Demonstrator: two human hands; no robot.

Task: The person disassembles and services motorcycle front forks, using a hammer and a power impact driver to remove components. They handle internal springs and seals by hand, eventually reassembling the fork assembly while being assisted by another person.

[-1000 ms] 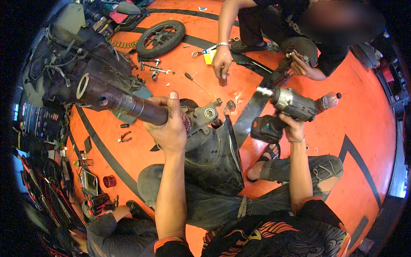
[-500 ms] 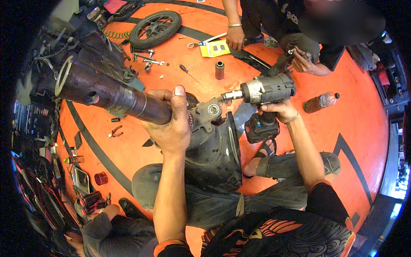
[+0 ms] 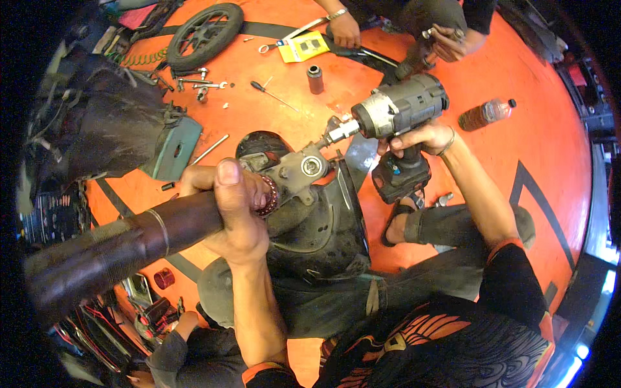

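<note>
My left hand (image 3: 236,223) is wrapped round a dark, greasy metal tube (image 3: 123,252), which points to the lower left. At the tube's other end, past the hand, sits a grimy metal bracket (image 3: 304,171) with a round bearing-like hole. My right hand (image 3: 420,139) grips the handle of a black cordless impact wrench (image 3: 404,107). The wrench's silver socket (image 3: 341,131) meets the far edge of the bracket; the fastener there is hidden. Below the bracket, a dusty black curved panel (image 3: 317,236) lies between my legs.
On the orange floor are a wheel (image 3: 206,37), loose wrenches (image 3: 206,84), a screwdriver (image 3: 275,96), a dark cylinder (image 3: 315,79), a yellow package (image 3: 304,48) and a bottle (image 3: 485,115). Opposite me are another person's hands (image 3: 345,31); a second person sits at lower left (image 3: 194,355).
The tube's free end has swung down and towards me, turning with my left hand. The wrench has tilted, its socket still against the bracket. The view has shifted too.
</note>
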